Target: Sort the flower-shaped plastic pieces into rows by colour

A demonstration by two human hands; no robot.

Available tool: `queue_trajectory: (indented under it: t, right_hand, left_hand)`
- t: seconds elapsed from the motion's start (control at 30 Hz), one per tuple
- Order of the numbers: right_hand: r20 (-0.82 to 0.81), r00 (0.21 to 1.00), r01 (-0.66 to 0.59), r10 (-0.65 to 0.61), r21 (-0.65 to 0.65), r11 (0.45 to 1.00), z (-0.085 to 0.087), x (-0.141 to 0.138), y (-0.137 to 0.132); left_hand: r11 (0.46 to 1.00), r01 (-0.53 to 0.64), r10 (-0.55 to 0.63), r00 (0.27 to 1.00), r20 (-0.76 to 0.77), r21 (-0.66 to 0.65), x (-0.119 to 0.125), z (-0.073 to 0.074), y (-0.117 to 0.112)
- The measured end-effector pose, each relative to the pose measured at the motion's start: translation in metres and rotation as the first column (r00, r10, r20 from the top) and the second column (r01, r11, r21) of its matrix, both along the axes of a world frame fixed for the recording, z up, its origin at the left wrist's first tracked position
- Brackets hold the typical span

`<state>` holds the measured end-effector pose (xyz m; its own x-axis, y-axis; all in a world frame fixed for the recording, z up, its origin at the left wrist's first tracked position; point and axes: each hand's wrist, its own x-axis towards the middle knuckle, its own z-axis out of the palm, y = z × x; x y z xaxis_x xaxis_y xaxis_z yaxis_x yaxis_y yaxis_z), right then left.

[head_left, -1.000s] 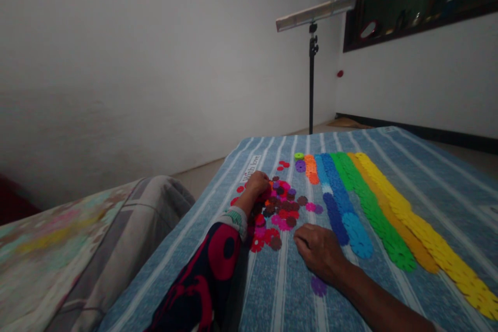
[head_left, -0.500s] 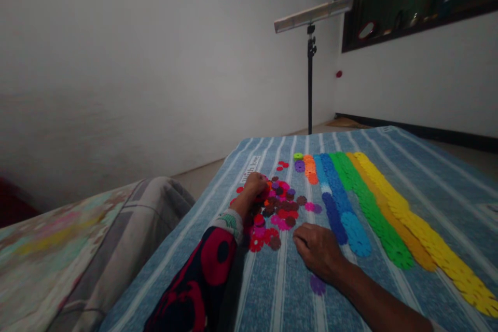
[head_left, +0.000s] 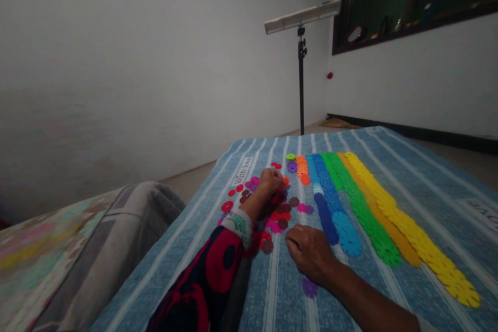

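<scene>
On a blue striped cloth [head_left: 389, 145] lies a loose heap of red, pink, brown and purple discs [head_left: 278, 212]. My left hand [head_left: 271, 180] reaches into the far side of the heap with its fingers curled down; what they hold is hidden. My right hand [head_left: 309, 253] rests knuckles-up on the cloth just right of the heap, fingers bent, near a brown disc [head_left: 266, 245]. Sorted bands of discs run beside them: orange [head_left: 302, 169], blue [head_left: 330, 207], green [head_left: 360, 205] and yellow [head_left: 404, 223]. A lone purple disc [head_left: 309, 287] lies by my right wrist.
A light bar on a black stand [head_left: 301, 80] rises beyond the cloth's far edge. A grey and patterned blanket [head_left: 97, 249] lies to the left. A dark window frame [head_left: 408, 0] is set in the white wall at right.
My left hand has moved farther away and to the right across the heap. The view has swung a little, shifting everything left. My right hand stays put.
</scene>
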<state>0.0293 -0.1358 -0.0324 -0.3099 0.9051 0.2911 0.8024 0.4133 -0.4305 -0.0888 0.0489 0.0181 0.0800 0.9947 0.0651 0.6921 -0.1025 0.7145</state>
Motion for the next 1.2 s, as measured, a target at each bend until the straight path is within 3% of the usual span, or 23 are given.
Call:
queue_trajectory:
  t: [0.13, 0.27, 0.7, 0.9, 1.07, 1.2]
  right_hand:
    - [0.002, 1.000, -0.008, 0.008, 0.007, 1.000, 0.000, 0.000, 0.000]
    - [0.001, 1.000, -0.011, 0.011, 0.001, 1.000, 0.002, 0.000, 0.000]
    - [-0.003, 1.000, -0.010, 0.010, -0.002, 1.000, -0.001, -0.001, 0.002]
    - [0.003, 1.000, -0.003, 0.003, 0.005, 1.000, -0.001, -0.001, 0.001]
    - [-0.006, 1.000, 0.001, -0.001, 0.013, 1.000, -0.003, 0.000, 0.002]
    - [-0.014, 1.000, -0.006, 0.006, 0.001, 1.000, -0.004, 0.001, 0.001]
  left_hand:
    - [0.998, 0.067, -0.067, 0.998, 0.006, -0.013, 0.037, -0.006, 0.000]
    - [0.998, 0.067, -0.068, 0.997, -0.023, -0.022, 0.059, -0.011, 0.005]
    - [0.999, 0.042, -0.040, 0.994, -0.106, 0.017, 0.065, -0.018, 0.010]
    - [0.995, 0.076, -0.067, 0.989, -0.135, 0.064, 0.037, -0.014, 0.010]
    - [0.996, 0.089, -0.087, 0.992, -0.088, 0.013, -0.016, -0.001, 0.000]
    - [1.000, 0.009, -0.009, 0.996, -0.087, 0.003, -0.061, 0.010, -0.011]
